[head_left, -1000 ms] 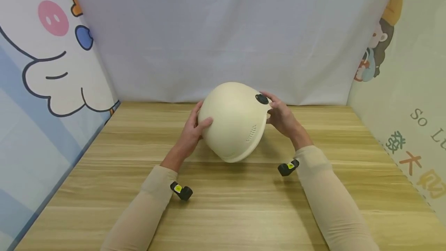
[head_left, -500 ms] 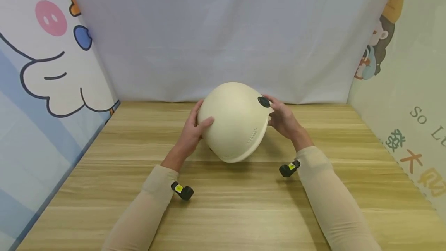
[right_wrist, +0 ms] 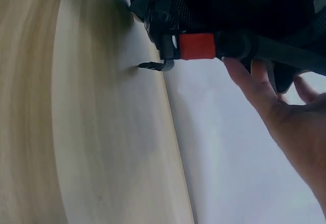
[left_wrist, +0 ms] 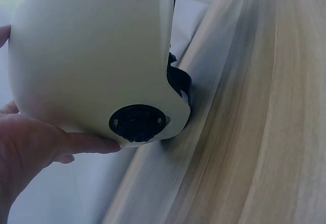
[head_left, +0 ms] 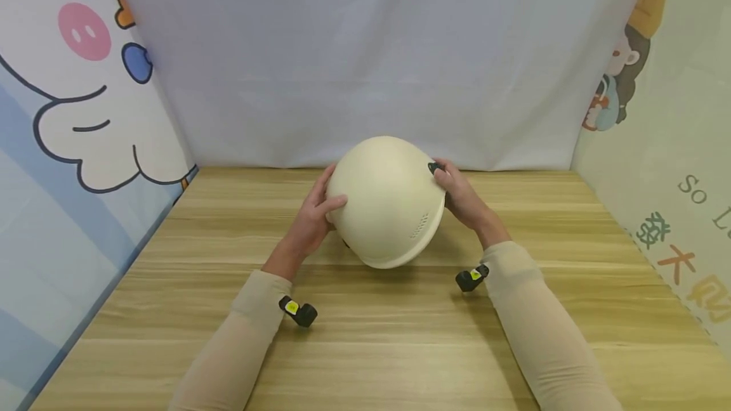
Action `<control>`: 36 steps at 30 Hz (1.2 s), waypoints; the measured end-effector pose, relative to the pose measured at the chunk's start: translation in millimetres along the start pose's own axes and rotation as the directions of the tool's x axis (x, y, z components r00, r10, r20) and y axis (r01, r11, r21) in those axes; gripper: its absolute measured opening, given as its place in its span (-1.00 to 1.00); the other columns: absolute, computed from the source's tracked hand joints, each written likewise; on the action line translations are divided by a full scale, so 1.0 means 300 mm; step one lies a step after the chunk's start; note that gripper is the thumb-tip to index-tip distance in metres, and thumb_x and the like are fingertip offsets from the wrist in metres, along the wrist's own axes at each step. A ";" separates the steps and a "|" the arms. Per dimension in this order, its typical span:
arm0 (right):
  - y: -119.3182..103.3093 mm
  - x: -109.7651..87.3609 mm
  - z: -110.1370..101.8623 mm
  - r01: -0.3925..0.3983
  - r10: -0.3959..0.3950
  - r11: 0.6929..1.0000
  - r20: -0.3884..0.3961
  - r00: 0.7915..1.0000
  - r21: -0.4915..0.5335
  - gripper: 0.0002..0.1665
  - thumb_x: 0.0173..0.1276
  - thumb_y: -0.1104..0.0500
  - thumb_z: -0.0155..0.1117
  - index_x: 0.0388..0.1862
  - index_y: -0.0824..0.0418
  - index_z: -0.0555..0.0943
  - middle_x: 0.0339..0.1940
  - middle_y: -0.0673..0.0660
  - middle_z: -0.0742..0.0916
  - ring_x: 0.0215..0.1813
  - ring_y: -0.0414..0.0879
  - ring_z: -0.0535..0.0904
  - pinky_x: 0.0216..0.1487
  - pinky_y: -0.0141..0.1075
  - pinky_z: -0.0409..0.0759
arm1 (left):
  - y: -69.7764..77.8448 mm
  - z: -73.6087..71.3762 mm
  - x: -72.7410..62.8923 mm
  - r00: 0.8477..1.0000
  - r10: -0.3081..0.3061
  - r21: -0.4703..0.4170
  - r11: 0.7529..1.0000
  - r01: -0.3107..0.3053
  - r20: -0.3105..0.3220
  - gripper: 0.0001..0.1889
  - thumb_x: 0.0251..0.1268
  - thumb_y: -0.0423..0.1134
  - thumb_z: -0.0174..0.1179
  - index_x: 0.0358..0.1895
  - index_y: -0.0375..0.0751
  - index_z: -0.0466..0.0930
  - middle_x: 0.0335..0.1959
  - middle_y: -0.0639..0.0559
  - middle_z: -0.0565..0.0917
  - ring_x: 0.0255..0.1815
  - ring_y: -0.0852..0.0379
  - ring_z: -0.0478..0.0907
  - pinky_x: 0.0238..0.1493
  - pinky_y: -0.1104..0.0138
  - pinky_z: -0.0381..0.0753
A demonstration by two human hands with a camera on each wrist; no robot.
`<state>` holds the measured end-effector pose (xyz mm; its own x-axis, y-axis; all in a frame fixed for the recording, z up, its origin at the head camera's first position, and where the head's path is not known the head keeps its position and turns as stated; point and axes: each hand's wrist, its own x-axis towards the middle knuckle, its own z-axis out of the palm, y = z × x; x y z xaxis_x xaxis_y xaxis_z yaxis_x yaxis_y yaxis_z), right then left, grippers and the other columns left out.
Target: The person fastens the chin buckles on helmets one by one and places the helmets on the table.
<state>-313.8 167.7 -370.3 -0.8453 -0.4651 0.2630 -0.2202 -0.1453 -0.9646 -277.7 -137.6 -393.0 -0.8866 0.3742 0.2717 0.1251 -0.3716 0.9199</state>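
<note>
A cream helmet [head_left: 384,202] is held tilted over the wooden table, its smooth shell toward the head camera. My left hand [head_left: 310,219] grips its left side, thumb on the shell and fingers around the far side. At the right, my right hand [head_left: 464,196] holds the rim, thumb beside a black round fitting [head_left: 435,168]. The left wrist view shows another black round fitting [left_wrist: 137,123] near the lower edge. In the right wrist view, the inside has dark lining, a black chin strap [right_wrist: 285,53] and a red buckle [right_wrist: 197,46]; the right fingers are at the strap.
The wood-grain table [head_left: 365,347] ends at a pale curtain [head_left: 365,62] close behind the helmet. Printed cartoon panels flank both sides, the left panel [head_left: 85,144] and the right panel [head_left: 674,144]. A small black camera sits on each wrist.
The helmet has turned slightly, its vent slots and right fitting shifting right. My right thumb has come from the rim edge onto the shell by the fitting. The left hand keeps its grip.
</note>
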 end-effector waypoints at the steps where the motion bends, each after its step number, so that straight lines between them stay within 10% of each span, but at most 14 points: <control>1: -0.004 -0.001 0.000 -0.011 0.010 1.000 -0.022 1.000 -0.015 -0.20 0.39 -0.08 0.04 0.41 0.23 -0.02 0.15 0.26 0.37 -0.13 -0.02 0.52 -0.14 -0.23 0.52 | -0.001 0.001 -0.001 1.000 0.002 0.004 1.000 -0.002 0.002 -0.26 0.30 -0.29 0.05 0.48 0.15 -0.09 0.43 0.10 -0.02 0.32 -0.18 0.11 0.04 -0.24 0.23; 4: -0.013 -0.003 -0.005 -0.025 0.022 0.997 -0.046 0.999 -0.068 -0.18 0.38 0.03 0.04 0.48 0.10 -0.10 0.32 0.25 0.18 -0.12 0.02 0.54 -0.14 -0.20 0.55 | 0.001 0.003 -0.003 1.000 -0.003 0.022 1.000 0.003 -0.001 -0.26 0.30 -0.30 0.05 0.48 0.17 -0.08 0.43 0.11 -0.02 0.31 -0.17 0.12 0.02 -0.24 0.25; 17: -0.048 -0.018 -0.011 -0.033 0.045 0.967 0.042 0.998 -0.254 -0.31 0.48 -0.01 -0.08 0.51 0.05 -0.01 0.04 0.35 0.50 -0.32 0.07 0.62 -0.31 -0.10 0.59 | 0.009 0.003 -0.012 0.999 0.009 0.057 0.998 -0.011 0.044 -0.16 0.23 -0.30 0.15 0.48 0.18 -0.13 0.44 0.07 -0.05 0.32 -0.16 0.11 0.01 -0.20 0.31; 23: -0.112 -0.039 0.016 -0.011 0.022 0.927 0.026 0.999 -0.376 -0.28 0.42 0.10 -0.03 0.49 0.17 0.03 0.40 0.22 0.19 0.04 0.08 0.51 0.03 -0.06 0.45 | 0.010 0.005 -0.010 0.998 0.011 0.079 0.997 -0.016 0.061 -0.14 0.22 -0.37 0.16 0.49 0.13 -0.14 0.44 0.10 -0.05 0.32 -0.15 0.13 0.00 -0.14 0.36; 29: -0.171 -0.045 0.037 0.011 0.002 0.856 0.024 1.000 -0.518 -0.25 0.35 0.09 0.06 0.46 0.26 0.11 0.47 0.19 0.02 0.45 0.10 -0.15 0.29 0.12 -0.04 | 0.013 0.006 -0.009 0.998 0.013 0.098 0.995 -0.019 0.065 -0.15 0.22 -0.36 0.16 0.48 0.15 -0.12 0.44 0.11 -0.05 0.32 -0.15 0.13 0.00 -0.13 0.37; 36: -0.214 -0.049 0.056 0.084 -0.030 0.829 0.106 0.994 -0.553 -0.33 0.40 0.18 0.07 0.44 0.23 0.16 0.42 0.18 0.19 0.41 0.03 0.02 0.26 0.07 0.08 | 0.018 0.006 -0.014 0.998 0.005 0.087 0.996 -0.011 0.064 -0.14 0.21 -0.36 0.16 0.49 0.11 -0.14 0.44 0.07 -0.04 0.32 -0.17 0.13 -0.02 -0.14 0.38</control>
<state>-278.9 169.3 -311.9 -0.7820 -0.5504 0.2924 -0.5228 0.3239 -0.7885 -272.6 -139.7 -388.8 -0.8556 0.4258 0.2943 0.1731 -0.3005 0.9379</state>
